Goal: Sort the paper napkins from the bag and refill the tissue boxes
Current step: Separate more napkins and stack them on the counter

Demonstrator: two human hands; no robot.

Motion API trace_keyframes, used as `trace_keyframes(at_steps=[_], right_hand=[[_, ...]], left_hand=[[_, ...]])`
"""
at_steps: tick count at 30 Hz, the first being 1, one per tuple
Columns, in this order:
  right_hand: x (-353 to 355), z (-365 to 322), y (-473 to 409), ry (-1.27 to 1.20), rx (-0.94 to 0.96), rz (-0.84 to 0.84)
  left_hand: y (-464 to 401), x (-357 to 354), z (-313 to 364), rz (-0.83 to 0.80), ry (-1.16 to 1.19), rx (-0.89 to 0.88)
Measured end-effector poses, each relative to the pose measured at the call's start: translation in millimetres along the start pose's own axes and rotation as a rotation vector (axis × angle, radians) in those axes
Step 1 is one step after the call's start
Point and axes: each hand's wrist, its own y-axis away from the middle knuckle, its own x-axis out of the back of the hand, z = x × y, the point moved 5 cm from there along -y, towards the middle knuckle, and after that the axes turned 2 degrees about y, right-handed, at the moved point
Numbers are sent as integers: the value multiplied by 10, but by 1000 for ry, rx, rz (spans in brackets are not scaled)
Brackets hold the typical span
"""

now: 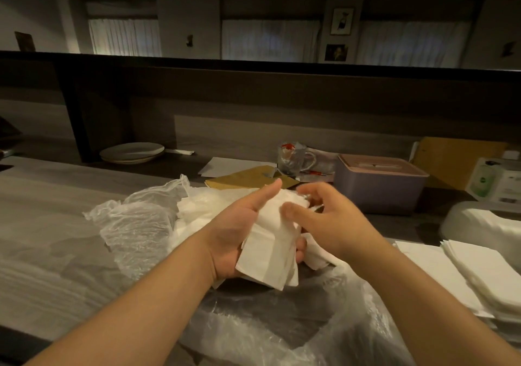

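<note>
Centre frame: left hand cupped under a napkin bundle, gripping it above the plastic bag, long axis toward upper right. Right hand pinching its top edge, nearer the tissue box, upper right on the worktop.

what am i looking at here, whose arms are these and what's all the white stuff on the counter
There is no machine here. One camera worn on a person's head looks forward and down, so the two bare arms are the wearer's own. The left hand grips a bunch of white paper napkins, and the right hand picks at the top of that bunch with curled fingers. Under and around them on the counter lies a crinkled clear plastic bag. At the right edge sits a neat stack of napkins. Further back stand a pink tissue box, a glass mug and some plates.
</note>
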Motion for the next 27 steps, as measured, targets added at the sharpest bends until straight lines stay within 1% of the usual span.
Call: trace_keyframes(at_steps=[2, 3, 5, 7, 10, 12, 14, 15, 17, 19, 24, 27], right_hand=[[-38, 32, 17, -51, -54, -90], [-45, 39, 24, -122, -57, -103], [-25, 45, 33, -290, -36, -99], [20, 48, 31, -349, -13, -52], [89, -1, 33, -197, 150, 146], [131, -40, 55, -97, 286, 250], [134, -98, 84, 12, 398, 241], [120, -111, 86, 69, 421, 211], [83, -106, 76, 113, 398, 150], [60, -95, 68, 87, 357, 112], [70, -86, 43, 88, 285, 85], [65, -83, 33, 81, 273, 65]], left_hand=[[26, -40, -19, -24, -36, 12], [27, -41, -25, -48, -40, 11], [51, -83, -27, -137, -33, 14], [65, -87, -43, -179, 0, 27], [68, -125, -63, -217, -16, 43], [53, -123, -51, -184, -31, 26], [45, -109, -36, -157, -17, 6], [51, -112, -30, -159, -20, -1], [65, -119, -30, -148, -30, 1], [75, -122, -32, -132, -37, 10], [92, -138, -28, -113, -57, 26], [94, -134, -27, -95, -84, 32]])
